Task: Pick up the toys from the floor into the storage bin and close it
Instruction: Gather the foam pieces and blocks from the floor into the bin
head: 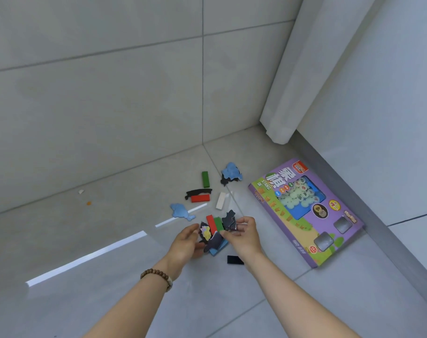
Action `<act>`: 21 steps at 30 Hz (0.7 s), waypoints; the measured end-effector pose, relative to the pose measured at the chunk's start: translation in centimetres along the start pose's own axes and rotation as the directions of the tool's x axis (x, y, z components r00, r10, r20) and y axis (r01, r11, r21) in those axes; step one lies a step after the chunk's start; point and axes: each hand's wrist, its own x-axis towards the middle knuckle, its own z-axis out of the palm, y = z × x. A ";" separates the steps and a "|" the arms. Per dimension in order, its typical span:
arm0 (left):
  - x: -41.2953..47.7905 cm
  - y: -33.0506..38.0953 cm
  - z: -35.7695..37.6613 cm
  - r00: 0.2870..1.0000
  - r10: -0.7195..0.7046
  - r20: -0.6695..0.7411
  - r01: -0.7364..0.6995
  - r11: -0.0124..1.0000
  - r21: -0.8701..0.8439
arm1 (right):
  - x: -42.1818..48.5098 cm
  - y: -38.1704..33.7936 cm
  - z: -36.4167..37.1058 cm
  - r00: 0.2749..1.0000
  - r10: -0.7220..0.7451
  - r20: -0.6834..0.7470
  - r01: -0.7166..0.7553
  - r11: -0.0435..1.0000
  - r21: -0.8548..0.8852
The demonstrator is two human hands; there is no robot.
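Held at lower centre of the frame: a mixed bundle [216, 234] of dark flat puzzle shapes, red and green bars and a blue slab, cupped from below in the curled fingers of the left hand [186, 242] and pinched at its upper edge between thumb and fingers of the right hand [241, 234].

Scattered above on the grey tiled floor [110, 240]: a green rectangular bar [205, 179], a red rectangular bar [200, 198] touching a black flat curved shape [197, 192], a white rectangular bar [221, 200], a blue flat animal-shaped piece [180, 211], and a blue-and-black pair of shapes [230, 173]. Just below the right wrist, a black rectangular bar [234, 260]. Nowhere in view: the storage bin.

Likely to spill: a loose, uneven stack gripped only at its edges, so a tilt on the way to the bin could slide a bar out. Easy to overlook, too: the black bar, tucked close against the forearm.

Printed on the purple cardboard game box [305, 211] at right: large white characters 象棋, with "XIANG" beside them. Red brand badge and round stickers too small to read.
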 end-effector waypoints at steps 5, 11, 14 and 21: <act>0.2 0.4 0.2 0.999 0.034 -0.010 -0.033 0.995 0.097 | 0.5 -0.8 0.5 0.998 0.008 0.056 -0.002 0.995 -0.103; 0.4 0.2 0.0 0.997 0.082 0.005 -0.082 0.996 0.035 | 0.0 -0.5 1.0 0.997 -0.072 0.029 0.076 0.981 -0.176; 0.6 0.1 0.1 0.998 0.069 0.016 -0.068 0.996 -0.063 | -0.2 -0.4 1.2 0.993 -0.113 0.043 0.119 0.978 -0.172; 0.0 0.2 0.3 0.996 0.050 0.080 -0.040 0.991 -0.124 | -0.5 0.0 1.4 0.979 -0.190 0.079 0.202 0.958 -0.203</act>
